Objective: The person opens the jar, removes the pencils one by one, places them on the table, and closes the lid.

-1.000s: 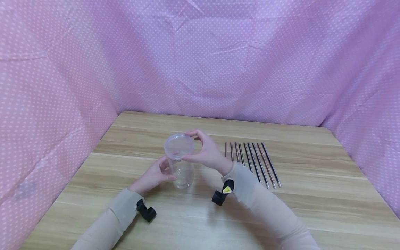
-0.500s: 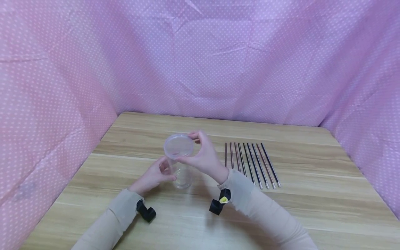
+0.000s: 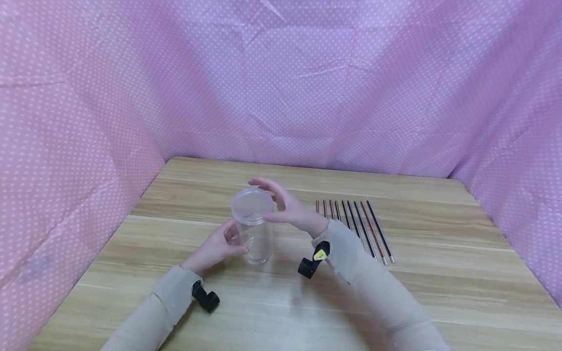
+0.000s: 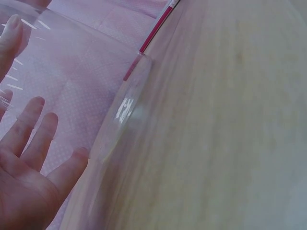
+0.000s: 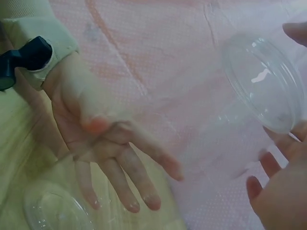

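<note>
A tall clear plastic jar (image 3: 258,243) with a round clear lid (image 3: 252,206) stands upright on the table, nothing visible inside. My left hand (image 3: 218,247) holds the jar's side from the left, thumb in front and fingers behind. Beside the lid is my right hand (image 3: 291,209), thumb near the front rim and forefinger stretched out past the back. The right wrist view shows the lid (image 5: 264,81) between spread fingers, one fingertip apart from its rim. Through the clear wall the left hand (image 5: 112,153) is visible there too.
Several pencils (image 3: 379,234), dark and reddish with silvery ends, lie in a row to the right, partly behind the right wrist. The wooden table (image 3: 448,273) ends at pink dotted cloth (image 3: 307,97) on the back and sides.
My right hand turned back towards me on the lid, then loosened, moved right and stretched its forefinger beyond the rim. The left hand and jar stayed in place.
</note>
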A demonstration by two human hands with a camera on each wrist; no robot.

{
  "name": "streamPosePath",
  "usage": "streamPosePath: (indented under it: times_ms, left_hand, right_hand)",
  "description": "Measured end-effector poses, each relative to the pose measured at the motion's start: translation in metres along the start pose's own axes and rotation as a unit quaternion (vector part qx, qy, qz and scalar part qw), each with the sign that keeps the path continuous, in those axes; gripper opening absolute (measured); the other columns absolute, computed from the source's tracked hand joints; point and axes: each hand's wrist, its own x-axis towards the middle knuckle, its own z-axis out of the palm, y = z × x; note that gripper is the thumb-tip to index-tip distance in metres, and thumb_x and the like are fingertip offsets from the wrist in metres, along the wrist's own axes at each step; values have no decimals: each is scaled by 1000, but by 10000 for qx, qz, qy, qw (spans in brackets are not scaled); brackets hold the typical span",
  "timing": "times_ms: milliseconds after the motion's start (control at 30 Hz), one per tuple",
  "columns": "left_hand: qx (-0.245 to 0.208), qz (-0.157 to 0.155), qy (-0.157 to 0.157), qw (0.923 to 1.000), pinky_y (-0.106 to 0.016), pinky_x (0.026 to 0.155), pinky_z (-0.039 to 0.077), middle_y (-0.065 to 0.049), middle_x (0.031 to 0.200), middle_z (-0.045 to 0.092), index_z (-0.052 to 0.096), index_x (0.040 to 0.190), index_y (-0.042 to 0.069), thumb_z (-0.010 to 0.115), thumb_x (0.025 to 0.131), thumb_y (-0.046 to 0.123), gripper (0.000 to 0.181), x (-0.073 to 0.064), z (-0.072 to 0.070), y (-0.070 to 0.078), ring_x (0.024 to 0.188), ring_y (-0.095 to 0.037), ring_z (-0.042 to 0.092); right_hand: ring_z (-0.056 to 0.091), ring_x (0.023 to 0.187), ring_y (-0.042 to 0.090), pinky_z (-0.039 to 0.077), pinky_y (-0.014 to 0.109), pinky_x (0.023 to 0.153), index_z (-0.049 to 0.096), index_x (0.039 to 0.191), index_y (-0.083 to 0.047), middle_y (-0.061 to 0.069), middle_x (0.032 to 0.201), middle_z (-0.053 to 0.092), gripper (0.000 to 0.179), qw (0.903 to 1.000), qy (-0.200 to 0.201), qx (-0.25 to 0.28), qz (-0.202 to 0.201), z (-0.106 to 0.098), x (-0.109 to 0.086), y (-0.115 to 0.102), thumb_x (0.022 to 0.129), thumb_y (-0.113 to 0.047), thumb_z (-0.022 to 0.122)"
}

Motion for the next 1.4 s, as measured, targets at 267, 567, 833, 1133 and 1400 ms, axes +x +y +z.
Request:
streamPosePath:
  times_ms: [267, 567, 833, 1133, 1400]
  left_hand:
    - [-45, -15, 52, 10000, -49, 112, 32, -24, 150, 31, 27, 145, 1, 72, 76, -1, 82, -1, 1, 1, 137, -39, 30]
    - [-45, 5, 45, 10000, -50, 112, 31, -25, 150, 31, 28, 145, 0, 71, 76, -2, 81, -1, 2, 2, 137, -41, 30]
    - [33, 42, 4, 10000, -51, 111, 31, -24, 150, 30, 27, 146, 1, 71, 77, -1, 82, -2, 2, 2, 137, -41, 29]
    - [-15, 135, 24, 9999, -50, 111, 32, -25, 149, 31, 27, 146, -1, 70, 75, -5, 83, -1, 4, 0, 136, -42, 31]
    - [69, 15, 109, 9999, -49, 111, 32, -23, 148, 35, 30, 144, 2, 70, 76, -3, 80, 0, 4, -2, 136, -40, 32]
  right_hand:
    - [27, 138, 35, 30, 47, 114, 17, 146, 8, 27, 151, 22, 104, 9948, -790, 643, -43, -10, 6, 11, 80, -54, 67]
    - [37, 132, 32, 34, 45, 112, 23, 145, 6, 27, 144, 34, 104, 9961, -624, 564, 278, -12, 4, 9, 75, -54, 71]
    - [44, 123, 28, 37, 45, 108, 33, 142, 4, 25, 139, 42, 90, 9992, -95, 217, 332, -8, -2, 9, 77, -42, 74]
    - [48, 115, 22, 41, 44, 102, 37, 140, 4, 26, 134, 47, 67, 9986, 442, 21, 288, 0, -10, 5, 79, -5, 64]
    - [41, 127, 31, 32, 50, 110, 33, 143, 2, 21, 141, 43, 65, 9962, 679, -460, 293, -6, -20, 4, 85, -5, 61]
